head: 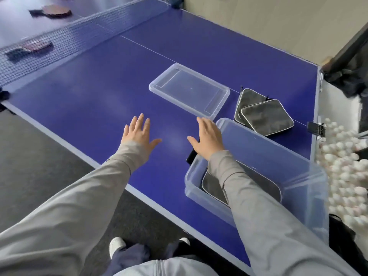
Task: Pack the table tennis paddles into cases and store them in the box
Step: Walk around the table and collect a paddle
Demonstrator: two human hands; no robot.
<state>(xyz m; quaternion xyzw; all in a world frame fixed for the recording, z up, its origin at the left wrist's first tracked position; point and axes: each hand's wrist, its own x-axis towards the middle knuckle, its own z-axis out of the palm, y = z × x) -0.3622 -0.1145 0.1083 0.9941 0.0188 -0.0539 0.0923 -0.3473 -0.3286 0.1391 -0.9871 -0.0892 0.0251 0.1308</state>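
The blue table tennis table (103,92) carried a clear plastic box (294,176) at near right, one black zipped case (215,186) inside. Its clear lid (189,90) and two black cases (266,116) lay beyond. Two paddles (53,11) sat far left past the net (59,40). Left hand (137,134) and right hand (209,136) hovered spread, empty.

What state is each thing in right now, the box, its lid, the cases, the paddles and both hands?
Clear storage box: open, one black case inside.
Lid: off, flat on the table beyond the box.
Case in the box: lying flat, partly hidden by the right sleeve.
Two black cases: overlapping on the table, outside the box.
Two paddles: uncased, beyond the net.
Left hand: open, empty.
Right hand: open, empty.
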